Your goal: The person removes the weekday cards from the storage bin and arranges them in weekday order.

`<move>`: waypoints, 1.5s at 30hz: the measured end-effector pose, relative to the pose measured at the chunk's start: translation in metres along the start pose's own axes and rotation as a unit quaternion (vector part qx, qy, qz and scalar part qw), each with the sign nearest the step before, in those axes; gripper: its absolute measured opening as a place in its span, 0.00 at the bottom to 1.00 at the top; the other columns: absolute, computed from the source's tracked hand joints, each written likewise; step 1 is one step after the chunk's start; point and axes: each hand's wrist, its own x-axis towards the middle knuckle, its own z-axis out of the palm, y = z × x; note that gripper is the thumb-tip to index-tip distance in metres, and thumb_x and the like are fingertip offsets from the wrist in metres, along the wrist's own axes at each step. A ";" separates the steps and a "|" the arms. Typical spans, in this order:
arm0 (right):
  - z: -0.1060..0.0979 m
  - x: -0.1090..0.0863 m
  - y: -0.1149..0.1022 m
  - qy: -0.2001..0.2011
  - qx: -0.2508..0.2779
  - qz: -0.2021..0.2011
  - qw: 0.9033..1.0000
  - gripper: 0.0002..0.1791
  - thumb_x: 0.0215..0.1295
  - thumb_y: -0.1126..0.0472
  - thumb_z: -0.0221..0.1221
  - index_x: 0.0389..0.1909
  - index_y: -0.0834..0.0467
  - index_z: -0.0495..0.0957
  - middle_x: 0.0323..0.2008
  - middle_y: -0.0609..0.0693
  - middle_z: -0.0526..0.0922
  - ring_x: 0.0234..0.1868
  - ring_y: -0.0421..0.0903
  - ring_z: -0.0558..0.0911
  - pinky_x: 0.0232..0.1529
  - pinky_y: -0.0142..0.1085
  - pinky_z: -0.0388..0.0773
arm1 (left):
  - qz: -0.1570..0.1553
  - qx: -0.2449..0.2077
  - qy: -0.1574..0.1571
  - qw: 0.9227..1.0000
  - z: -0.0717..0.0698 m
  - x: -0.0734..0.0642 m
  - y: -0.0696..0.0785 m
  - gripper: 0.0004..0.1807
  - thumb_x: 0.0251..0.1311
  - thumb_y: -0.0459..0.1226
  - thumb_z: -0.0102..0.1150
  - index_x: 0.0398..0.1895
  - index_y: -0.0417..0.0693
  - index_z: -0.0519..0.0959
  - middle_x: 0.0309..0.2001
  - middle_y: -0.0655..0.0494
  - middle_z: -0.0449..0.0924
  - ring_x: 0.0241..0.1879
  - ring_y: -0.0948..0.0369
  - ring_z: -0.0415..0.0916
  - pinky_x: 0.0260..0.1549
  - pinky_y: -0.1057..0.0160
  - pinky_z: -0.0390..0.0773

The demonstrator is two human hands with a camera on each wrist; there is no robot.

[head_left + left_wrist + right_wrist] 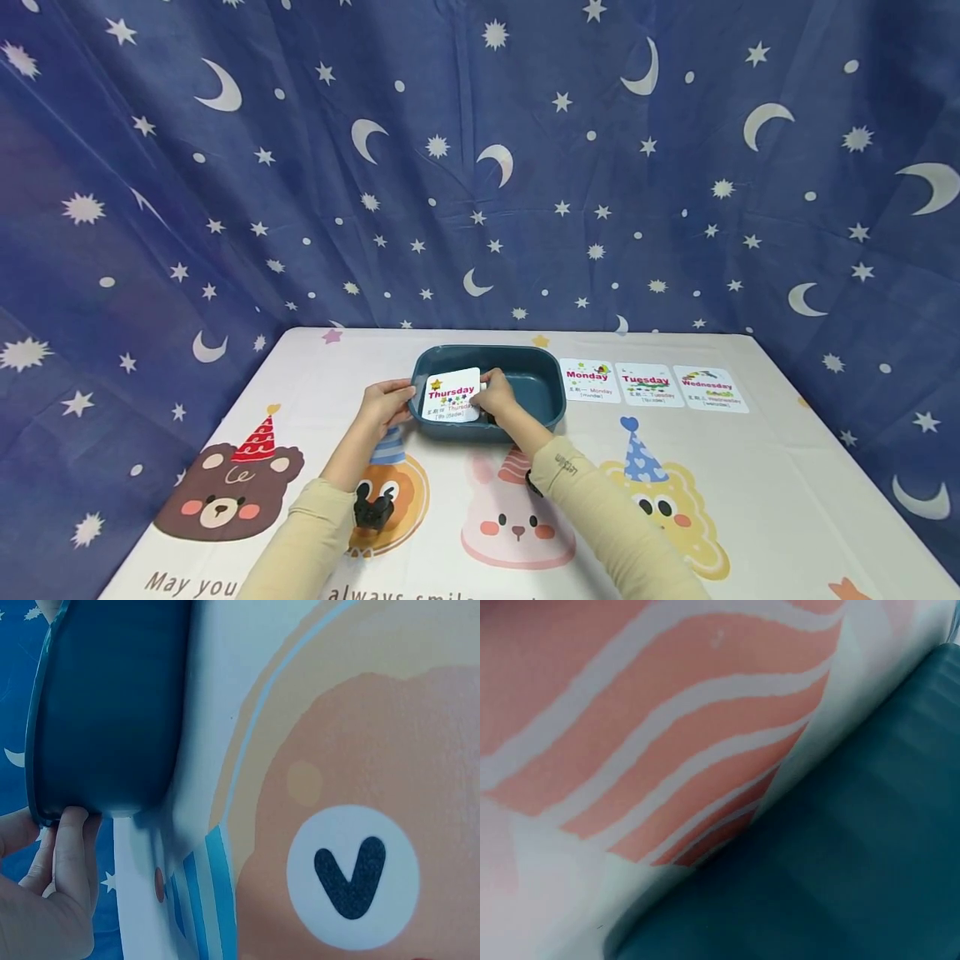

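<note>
A dark teal plastic tub [529,356] sits at the far middle of the table. My left hand [386,402] holds its left end. In the left wrist view, the left hand [64,881] has several fingers against the outside of the tub wall [112,712], just under the rim. Over the tub's left part is a white square card [452,393] printed "Thursday", with a yellow star. My right hand [497,394] reaches over the near rim and pinches the card's right edge. Only the tub's side [817,855] and the tablecloth show in the right wrist view.
Right of the tub lie three cards in a row: the Monday card [590,381], the Tuesday card [649,385] and the Wednesday card [711,389]. A white tablecloth [780,517] with cartoon animals covers the table. Behind it hangs a blue curtain [480,250] with moons and stars.
</note>
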 end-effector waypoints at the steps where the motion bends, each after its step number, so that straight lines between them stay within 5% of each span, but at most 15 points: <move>1: -0.011 -0.028 -0.028 0.005 -0.001 0.008 1.000 0.25 0.47 0.75 0.65 0.47 0.63 0.67 0.34 0.61 0.77 0.19 0.47 0.71 0.17 0.37 0.72 | 0.001 -0.001 0.001 1.000 0.000 0.000 0.000 0.19 0.63 0.31 0.54 0.57 0.33 0.72 0.45 0.41 0.79 0.25 0.67 0.77 0.25 0.72 0.79; 4: -0.030 -0.081 -0.078 0.022 -0.007 0.020 1.000 0.22 0.49 0.78 0.62 0.46 0.66 0.69 0.37 0.63 0.77 0.25 0.48 0.72 0.21 0.35 0.73 | -0.001 -0.001 0.002 1.000 0.000 0.001 0.000 0.19 0.63 0.31 0.54 0.57 0.34 0.72 0.47 0.40 0.79 0.26 0.67 0.77 0.24 0.72 0.79; 8: -0.038 -0.101 -0.093 0.044 -0.014 0.010 0.999 0.19 0.50 0.78 0.59 0.46 0.68 0.71 0.39 0.64 0.77 0.32 0.49 0.73 0.25 0.31 0.73 | -0.006 0.003 0.002 1.000 0.000 0.002 -0.001 0.19 0.63 0.31 0.54 0.57 0.35 0.72 0.48 0.40 0.78 0.26 0.67 0.78 0.22 0.74 0.78; 21: -0.040 -0.098 -0.096 0.082 0.004 0.011 0.997 0.17 0.50 0.79 0.55 0.42 0.65 0.75 0.29 0.60 0.78 0.23 0.45 0.68 0.16 0.28 0.62 | 0.000 -0.006 -0.001 1.000 -0.002 0.000 0.002 0.20 0.63 0.31 0.55 0.57 0.33 0.72 0.40 0.46 0.82 0.24 0.67 0.78 0.26 0.71 0.81; 32: -0.040 -0.104 -0.097 0.070 0.018 -0.019 0.997 0.07 0.59 0.73 0.54 0.38 0.65 0.73 0.24 0.52 0.73 0.23 0.43 0.70 0.19 0.28 0.65 | 0.003 -0.009 -0.001 1.000 -0.001 -0.001 0.001 0.19 0.63 0.31 0.54 0.57 0.33 0.72 0.36 0.50 0.82 0.24 0.68 0.78 0.21 0.73 0.78; 45: -0.040 -0.087 -0.085 0.039 0.084 -0.029 0.995 0.08 0.62 0.73 0.51 0.40 0.63 0.66 0.27 0.56 0.73 0.23 0.46 0.68 0.24 0.36 0.68 | 0.010 -0.020 -0.002 1.000 0.000 0.000 -0.001 0.20 0.62 0.30 0.55 0.57 0.31 0.72 0.33 0.52 0.81 0.25 0.67 0.79 0.22 0.72 0.80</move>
